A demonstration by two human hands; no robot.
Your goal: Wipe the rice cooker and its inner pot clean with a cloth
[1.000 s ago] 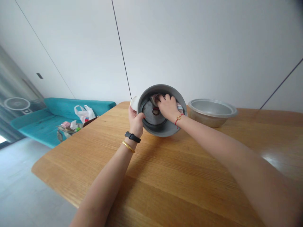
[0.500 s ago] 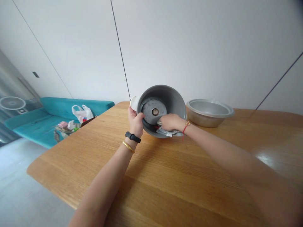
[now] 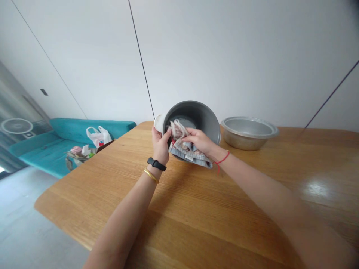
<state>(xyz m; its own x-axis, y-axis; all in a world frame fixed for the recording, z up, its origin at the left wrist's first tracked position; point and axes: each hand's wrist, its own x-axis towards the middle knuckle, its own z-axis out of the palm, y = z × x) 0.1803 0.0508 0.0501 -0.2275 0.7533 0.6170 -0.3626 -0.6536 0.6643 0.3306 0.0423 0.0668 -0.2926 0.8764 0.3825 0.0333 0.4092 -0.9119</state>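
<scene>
A rice cooker body [image 3: 207, 116] with a grey inside is tipped so its mouth faces me. My left hand [image 3: 160, 144] grips its left rim beside a white part [image 3: 159, 122], thumb over the edge. My right hand [image 3: 199, 141] is closed on a crumpled patterned cloth [image 3: 190, 154] in front of the mouth. The cloth's upper end reaches my left thumb; whether the thumb pinches it I cannot tell. Cloth and hand cover most of the round plate at the bottom.
A metal basin [image 3: 249, 132] stands to the right on the wooden table [image 3: 224, 213], near the white wall. Beyond the table's left edge are a teal sofa [image 3: 67, 130], a white plastic bag [image 3: 99, 136] and a fan [image 3: 17, 126].
My right hand has drawn the cloth up from the inner wall to the mouth, where more of it spreads out. The left hand keeps its grip on the cooker.
</scene>
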